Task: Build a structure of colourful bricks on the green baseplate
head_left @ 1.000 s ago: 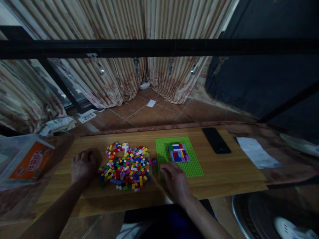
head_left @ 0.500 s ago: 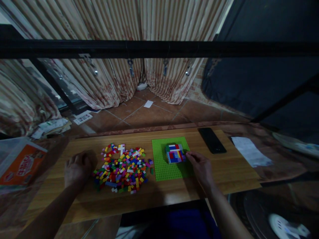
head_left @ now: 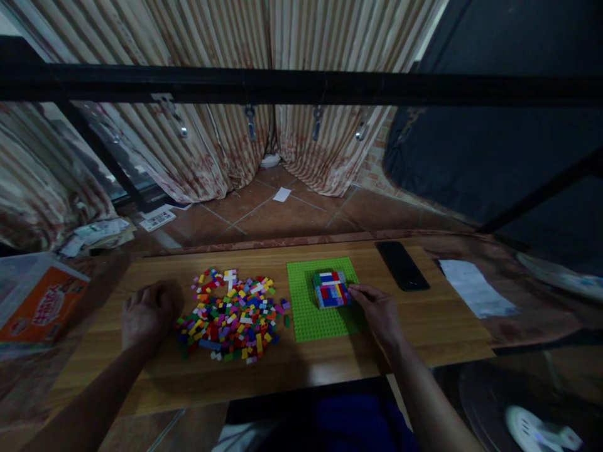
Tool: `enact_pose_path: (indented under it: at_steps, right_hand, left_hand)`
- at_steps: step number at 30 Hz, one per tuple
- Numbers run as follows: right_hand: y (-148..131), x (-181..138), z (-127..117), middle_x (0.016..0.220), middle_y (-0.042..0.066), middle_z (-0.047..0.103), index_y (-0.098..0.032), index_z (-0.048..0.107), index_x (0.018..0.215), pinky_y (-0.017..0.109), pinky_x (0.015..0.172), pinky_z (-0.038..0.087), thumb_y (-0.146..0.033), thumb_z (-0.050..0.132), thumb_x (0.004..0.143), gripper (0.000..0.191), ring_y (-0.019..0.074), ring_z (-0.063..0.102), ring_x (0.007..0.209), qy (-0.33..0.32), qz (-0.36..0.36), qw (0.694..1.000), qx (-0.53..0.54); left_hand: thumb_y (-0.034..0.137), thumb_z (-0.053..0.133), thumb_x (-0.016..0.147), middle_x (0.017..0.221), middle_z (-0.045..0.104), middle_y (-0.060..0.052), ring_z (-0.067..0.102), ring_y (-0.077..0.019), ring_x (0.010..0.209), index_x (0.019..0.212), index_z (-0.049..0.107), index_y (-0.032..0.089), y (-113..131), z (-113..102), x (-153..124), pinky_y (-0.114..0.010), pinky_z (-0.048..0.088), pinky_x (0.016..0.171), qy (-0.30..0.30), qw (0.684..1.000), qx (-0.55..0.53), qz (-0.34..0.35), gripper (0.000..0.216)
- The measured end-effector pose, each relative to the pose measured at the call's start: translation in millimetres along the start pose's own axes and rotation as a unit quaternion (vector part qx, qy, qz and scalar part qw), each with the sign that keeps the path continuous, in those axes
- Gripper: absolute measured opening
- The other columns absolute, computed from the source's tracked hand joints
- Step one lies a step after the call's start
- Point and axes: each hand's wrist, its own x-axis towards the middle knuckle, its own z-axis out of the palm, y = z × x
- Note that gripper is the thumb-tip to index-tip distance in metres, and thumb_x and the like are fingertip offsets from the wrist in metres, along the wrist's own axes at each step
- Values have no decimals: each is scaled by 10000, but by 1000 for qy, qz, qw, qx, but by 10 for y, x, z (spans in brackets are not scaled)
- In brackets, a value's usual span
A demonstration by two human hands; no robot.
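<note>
A heap of small coloured bricks (head_left: 233,314) lies on the wooden table (head_left: 424,326). To its right is a green baseplate (head_left: 313,317) with a block of red, blue and white bricks (head_left: 331,289) built on it. My left hand (head_left: 144,314) rests on the table just left of the heap, fingers curled under, nothing visible in it. My right hand (head_left: 379,311) lies on the right part of the baseplate, its fingertips pinched together and touching the right side of the built block. Whether a brick is between those fingers I cannot make out.
A black phone (head_left: 402,265) lies at the back right of the table, with a white paper (head_left: 475,289) further right. An orange box (head_left: 44,304) sits in a clear bin at the left. A black bar (head_left: 301,85) crosses the view overhead. Tiled floor and curtains lie beyond.
My right hand moved from the table beside the heap to the right side of the built block on the baseplate. My left hand stayed put.
</note>
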Motion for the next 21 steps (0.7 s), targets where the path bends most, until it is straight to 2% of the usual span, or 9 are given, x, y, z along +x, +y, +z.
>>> enact_pose_path:
  at_steps: [4,10,16,21]
  right_hand:
    - [-1,24,-1,847,65,769,-191,770,808,402,791,557,-521,783,619,380,234,700,812,0,-1,1000,0]
    - [-32,58,0,818,65,765,-192,766,774,398,772,557,-505,796,588,366,232,695,788,3,8,1000,7]
    - [-58,83,-29,812,63,761,-192,761,768,406,798,542,-521,784,598,370,235,690,802,-31,2,999,-4]
    - [-29,97,-63,833,66,764,-195,766,792,403,809,535,-512,754,653,347,236,693,813,-57,-5,998,-33]
  left_hand:
    - [324,317,891,1225,609,-178,513,-331,1150,1159,596,122,6,1,-9,-463,412,981,10,1000,-6,-5,437]
    - [324,313,897,1237,600,-180,509,-317,1166,1183,589,100,-5,20,5,-451,382,1033,5,1000,-1,-8,456]
    - [336,312,911,1246,590,-190,498,-324,1174,1203,580,91,-14,22,2,-454,382,1035,-4,1000,2,-10,465]
    - [314,328,910,1237,592,-188,501,-321,1157,1187,586,95,-24,37,-8,-451,383,1029,12,1000,-2,-3,438]
